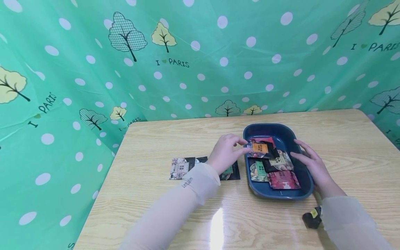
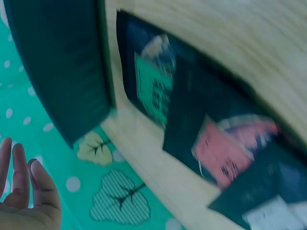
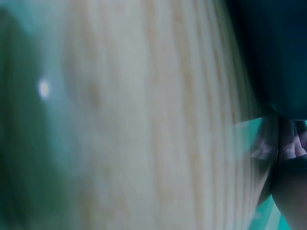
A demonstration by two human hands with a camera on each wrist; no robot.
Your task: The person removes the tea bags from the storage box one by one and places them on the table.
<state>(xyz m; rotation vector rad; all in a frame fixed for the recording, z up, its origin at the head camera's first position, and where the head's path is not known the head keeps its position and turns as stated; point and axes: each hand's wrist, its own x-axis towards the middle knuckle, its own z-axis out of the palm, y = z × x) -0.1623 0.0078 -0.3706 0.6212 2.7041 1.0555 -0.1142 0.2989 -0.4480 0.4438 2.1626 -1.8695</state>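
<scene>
A dark blue oval bin [image 1: 273, 195] holds several small printed packets, among them an orange-labelled packet [image 1: 260, 148] on top and a pink packet [image 1: 283, 179] near the front. My left hand [image 1: 225, 152] reaches over the bin's left rim, thumb and forefinger apart beside the orange-labelled packet; its fingers [image 2: 20, 167] look relaxed in the left wrist view. My right hand [image 1: 314, 166] holds the bin's right side, thumb over the rim and other fingers partly hidden. Below my left wrist lies a row of packets, including a floral packet [image 1: 181, 168] and a green-labelled packet [image 2: 153, 88].
A small black object [image 1: 312, 217] with a yellow patch sits near my right sleeve. The wooden table [image 1: 150, 201] ends at the back against a green dotted curtain [image 1: 200, 80] with printed trees.
</scene>
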